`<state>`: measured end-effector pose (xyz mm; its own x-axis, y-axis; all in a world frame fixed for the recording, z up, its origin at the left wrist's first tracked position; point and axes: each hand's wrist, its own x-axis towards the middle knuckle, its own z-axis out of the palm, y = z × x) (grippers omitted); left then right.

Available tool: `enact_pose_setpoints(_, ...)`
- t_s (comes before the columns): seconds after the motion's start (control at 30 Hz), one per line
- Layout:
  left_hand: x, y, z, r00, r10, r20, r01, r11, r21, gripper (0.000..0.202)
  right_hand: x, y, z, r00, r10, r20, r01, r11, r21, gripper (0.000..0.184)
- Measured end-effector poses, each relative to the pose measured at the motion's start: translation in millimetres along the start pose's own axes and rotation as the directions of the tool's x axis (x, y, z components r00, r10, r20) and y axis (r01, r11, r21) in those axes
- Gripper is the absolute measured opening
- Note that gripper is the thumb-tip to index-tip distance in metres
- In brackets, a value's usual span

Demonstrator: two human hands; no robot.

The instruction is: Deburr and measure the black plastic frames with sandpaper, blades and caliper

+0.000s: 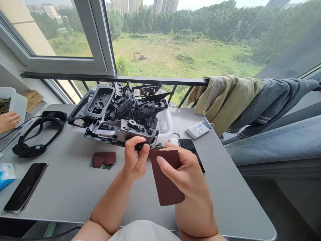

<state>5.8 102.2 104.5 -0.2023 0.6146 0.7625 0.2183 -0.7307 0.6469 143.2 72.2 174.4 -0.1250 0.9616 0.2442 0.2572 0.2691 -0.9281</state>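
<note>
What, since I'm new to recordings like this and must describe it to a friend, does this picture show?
There's no machine: a person works bare-handed, filmed by one head-worn camera looking forward and down. On the grey table are a white basket heaped with black plastic parts, two small brown pieces, a phone on the left and a black headband device. The left hand grips a long black part by its edge; the right hand holds a brown sheet, probably sandpaper. At the far left, another person's hand touches a white container.
</note>
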Motion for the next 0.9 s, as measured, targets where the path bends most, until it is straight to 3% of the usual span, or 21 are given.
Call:
enact_pose_setpoints(0.13, 3.5, 6.5, 1.0, 0.996, -0.057, -0.066, 0.053, 0.997, -0.062, 0.018, -2.7, -1.5, -0.6, 0.998, 0.048, -0.040, -0.045, 0.997, 0.067, 0.025)
enact_pose_setpoints(0.23, 7.2, 11.3, 0.8, 0.986, -0.137, -0.098, 0.123, 0.983, -0.138, 0.017, -6.5, -0.5, -6.7, 0.986, 0.151, -0.069, -0.131, 0.964, 0.232, 0.022)
enact_pose_setpoints(0.37, 9.3, 17.6, -0.8, 0.974, -0.220, -0.049, 0.198, 0.941, -0.273, 0.017, -13.0, 4.5, -13.0, 0.980, 0.197, 0.036, -0.197, 0.911, 0.363, 0.027)
enact_pose_setpoints(0.43, 5.9, 20.3, -2.5, 0.971, -0.238, -0.020, 0.218, 0.919, -0.327, 0.017, -18.0, 7.7, -11.1, 0.985, 0.171, 0.017, -0.166, 0.920, 0.355, 0.029)
enact_pose_setpoints(0.6, -18.7, 22.6, -14.9, 0.964, -0.258, 0.066, 0.264, 0.892, -0.368, 0.021, -37.6, 16.0, 0.9, 0.991, 0.127, -0.038, -0.109, 0.942, 0.318, 0.030)
enact_pose_setpoints(0.77, -55.5, 16.0, -35.7, 0.953, -0.277, 0.126, 0.302, 0.907, -0.294, 0.020, -55.5, 39.5, 18.6, 0.962, 0.261, 0.077, -0.271, 0.901, 0.338, 0.031)
enact_pose_setpoints(0.9, -80.6, 4.2, -50.3, 0.888, -0.440, 0.135, 0.459, 0.863, -0.211, 0.023, -62.3, 67.3, 41.5, 0.932, 0.359, 0.057, -0.351, 0.848, 0.397, 0.032)
